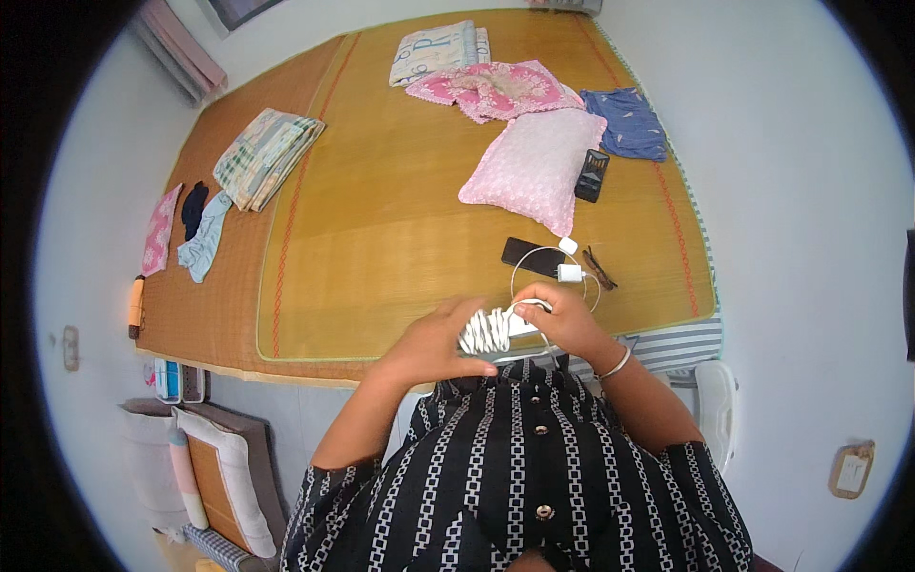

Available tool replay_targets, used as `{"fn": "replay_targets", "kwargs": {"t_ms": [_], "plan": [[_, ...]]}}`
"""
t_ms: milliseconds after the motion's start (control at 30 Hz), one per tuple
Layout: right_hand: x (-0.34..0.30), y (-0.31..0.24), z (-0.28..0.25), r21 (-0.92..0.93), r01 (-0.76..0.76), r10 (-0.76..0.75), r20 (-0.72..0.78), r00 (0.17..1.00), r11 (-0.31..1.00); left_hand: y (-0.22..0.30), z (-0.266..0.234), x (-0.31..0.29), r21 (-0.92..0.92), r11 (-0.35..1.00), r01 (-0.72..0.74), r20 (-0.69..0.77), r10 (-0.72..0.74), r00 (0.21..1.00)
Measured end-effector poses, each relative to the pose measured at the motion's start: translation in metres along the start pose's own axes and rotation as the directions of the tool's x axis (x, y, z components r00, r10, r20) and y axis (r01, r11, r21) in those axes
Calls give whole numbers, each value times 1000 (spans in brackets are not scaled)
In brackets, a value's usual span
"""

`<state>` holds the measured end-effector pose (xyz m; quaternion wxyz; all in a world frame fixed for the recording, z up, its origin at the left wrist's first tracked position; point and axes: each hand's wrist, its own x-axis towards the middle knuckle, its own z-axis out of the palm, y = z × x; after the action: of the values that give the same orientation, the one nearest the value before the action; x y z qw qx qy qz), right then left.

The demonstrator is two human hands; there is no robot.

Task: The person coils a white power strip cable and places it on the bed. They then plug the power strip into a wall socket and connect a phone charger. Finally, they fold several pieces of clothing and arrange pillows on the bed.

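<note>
Close in front of my body, a bundle of white cord (484,331) is wound in several turns round a white object (521,325), mostly hidden by the cord and my hands. My left hand (434,341) grips the wound end, thumb below and fingers above. With bent fingers, my right hand (560,320) pinches the cord at the other end, where a loop curves over the white object. Just beyond my right hand, a white charger plug (570,274) with a thin looped cable lies by a black phone (534,255).
Dark glasses (599,268) and a small white case (568,245) lie on the yellow mat (381,229). Farther off are a black handset-like object (592,176), a pink pillow (538,157), a pink cloth (505,88), blue shorts (624,122) and folded quilts (269,157). A white chair (717,410) stands right.
</note>
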<state>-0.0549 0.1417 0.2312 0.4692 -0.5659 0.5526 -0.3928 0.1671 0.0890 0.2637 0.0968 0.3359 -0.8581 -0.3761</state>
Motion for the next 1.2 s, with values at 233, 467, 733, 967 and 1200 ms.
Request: {"fn": "replay_targets", "kwargs": {"t_ms": [233, 467, 733, 967, 1200], "plan": [[6, -16, -33, -81, 58, -33, 286, 958, 995, 9, 21, 6, -23, 992, -127, -8, 127, 992], [30, -20, -37, 192, 0, -72, 368, 927, 981, 26, -3, 11, -280, 960, 9, 140, 31, 990], [34, 13, 16, 384, -46, -46, 227, 973, 922, 24, -55, 16, -581, 790, -198, -356, -27, 934], [-3, 31, 31, 278, -109, 82, 107, 991, 954, -1, -97, 46, 233, 971, -50, -465, 157, 871], [-49, -33, 37, -564, 22, -148, -180, 972, 826, -51, -36, 38, 308, 873, -379, 283, 296, 912]]}}
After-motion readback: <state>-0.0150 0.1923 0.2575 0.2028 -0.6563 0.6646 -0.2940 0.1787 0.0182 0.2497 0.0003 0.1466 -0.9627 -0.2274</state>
